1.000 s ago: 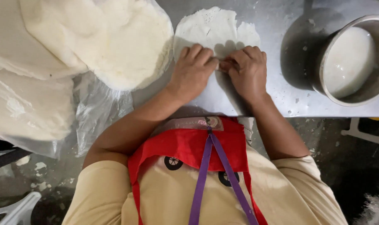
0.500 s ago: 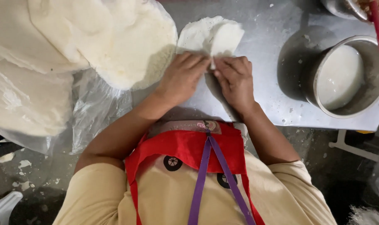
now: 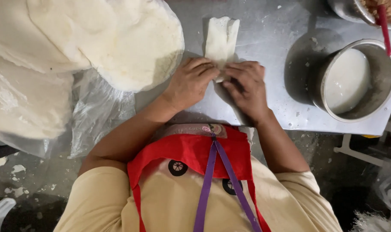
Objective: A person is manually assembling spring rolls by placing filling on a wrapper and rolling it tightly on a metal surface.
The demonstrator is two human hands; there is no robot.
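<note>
A thin white wrapper (image 3: 221,39) lies on the steel table (image 3: 264,51), folded in from both sides into a narrow upright strip. My left hand (image 3: 190,81) and my right hand (image 3: 247,86) meet at its near end, fingertips pinching the wrapper's bottom edge from either side. The lowest part of the wrapper is hidden under my fingers.
A stack of round white wrappers (image 3: 88,38) on clear plastic fills the left of the table. A steel pot (image 3: 354,81) of white liquid stands at the right. Behind it is a bowl (image 3: 367,10) of brown filling with a red utensil (image 3: 384,28).
The wrapper has gone from a wide flat sheet to a narrow strip, both sides folded inward. My hands have drawn closer together at its near end.
</note>
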